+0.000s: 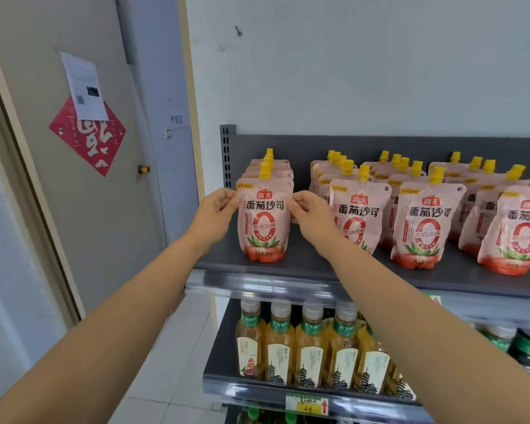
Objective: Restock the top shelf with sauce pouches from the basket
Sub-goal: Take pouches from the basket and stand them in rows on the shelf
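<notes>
I see the left hand (216, 209) and right hand (308, 214) pinching either edge of the front sauce pouch (265, 223), which stands upright at the left end of the top shelf (303, 264), heading its row

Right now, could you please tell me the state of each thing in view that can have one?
Front pink tomato-sauce pouch with yellow cap: upright on the grey top shelf, capped, pinched at both edges.
Left hand: gripping the pouch's left edge.
Right hand: gripping its right edge.
Other pink pouches: upright, capped.
Tea bottles: upright, capped.
Beige door: closed.
</notes>
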The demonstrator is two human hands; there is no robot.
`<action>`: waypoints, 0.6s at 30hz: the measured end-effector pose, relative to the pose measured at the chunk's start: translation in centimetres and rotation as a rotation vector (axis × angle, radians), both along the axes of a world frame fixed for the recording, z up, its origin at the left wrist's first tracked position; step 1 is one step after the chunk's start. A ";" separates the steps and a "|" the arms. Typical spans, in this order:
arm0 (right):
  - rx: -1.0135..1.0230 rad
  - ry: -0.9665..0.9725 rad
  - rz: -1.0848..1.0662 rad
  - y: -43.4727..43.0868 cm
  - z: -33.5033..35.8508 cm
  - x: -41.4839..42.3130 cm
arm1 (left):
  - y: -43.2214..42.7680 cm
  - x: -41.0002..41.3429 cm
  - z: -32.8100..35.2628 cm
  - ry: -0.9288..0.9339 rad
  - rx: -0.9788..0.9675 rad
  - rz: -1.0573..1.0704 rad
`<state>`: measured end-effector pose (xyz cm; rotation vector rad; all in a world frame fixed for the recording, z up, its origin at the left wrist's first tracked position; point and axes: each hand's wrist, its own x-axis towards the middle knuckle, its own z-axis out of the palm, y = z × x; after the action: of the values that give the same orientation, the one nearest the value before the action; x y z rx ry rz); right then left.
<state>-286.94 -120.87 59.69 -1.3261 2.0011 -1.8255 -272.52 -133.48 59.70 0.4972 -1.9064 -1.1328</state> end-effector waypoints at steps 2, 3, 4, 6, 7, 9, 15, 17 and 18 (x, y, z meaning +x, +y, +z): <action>-0.001 -0.011 0.022 0.0 0.1 0.0 | -0.2 0.1 -0.1 0.006 0.009 -0.042; -0.009 -0.017 0.041 0.0 0.2 0.2 | -0.1 0.1 -0.1 0.001 0.006 -0.073; -0.021 -0.031 0.066 0.0 0.3 0.3 | -0.1 0.0 -0.1 -0.002 0.007 -0.101; -0.051 -0.093 0.117 -0.2 0.4 0.7 | 0.0 -0.3 -0.2 0.011 0.043 -0.121; -0.063 -0.129 0.128 -0.3 0.3 0.8 | -0.1 -0.4 -0.2 0.024 0.075 -0.118; -0.080 -0.178 0.127 -0.4 0.1 0.7 | -0.3 -0.7 -0.4 0.034 0.126 -0.119; -0.089 -0.310 0.178 -0.5 -0.1 0.2 | -0.6 -0.6 -0.2 0.008 0.143 -0.170; -0.089 -0.305 0.176 -0.5 -0.2 0.3 | -0.4 -0.4 -0.1 0.011 0.133 -0.165; -0.082 -0.290 0.174 -0.5 -0.2 0.3 | -0.3 -0.2 -0.1 0.004 0.122 -0.162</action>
<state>-286.62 -121.34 59.48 -1.1361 1.6302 -1.9090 -272.72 -133.73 59.60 0.4115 -1.9090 -1.3599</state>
